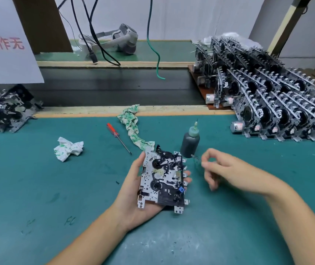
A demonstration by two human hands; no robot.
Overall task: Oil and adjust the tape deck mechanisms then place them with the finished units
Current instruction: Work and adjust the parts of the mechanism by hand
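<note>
A tape deck mechanism [162, 178], a metal plate with black reels and a small blue part, lies face up in my left hand [131, 197]. The thumb grips its left edge and the fingertips curl round its right edge. My right hand [223, 169] hovers just right of it, blurred, with thumb and forefinger pinching a thin translucent tool [196, 160]. A dark oil bottle [190, 144] with a green needle nozzle stands upright behind the mechanism. Rows of stacked mechanisms [277, 96] fill the right side of the bench.
A pile of mechanisms [5, 108] sits at the far left. On the green mat [38, 188] lie a red-handled screwdriver [117, 136], a twisted green-printed rag [133, 127] and a crumpled cloth [67, 149]. A headset [122, 38], black cables and a green wire [157, 60] occupy the rear shelf.
</note>
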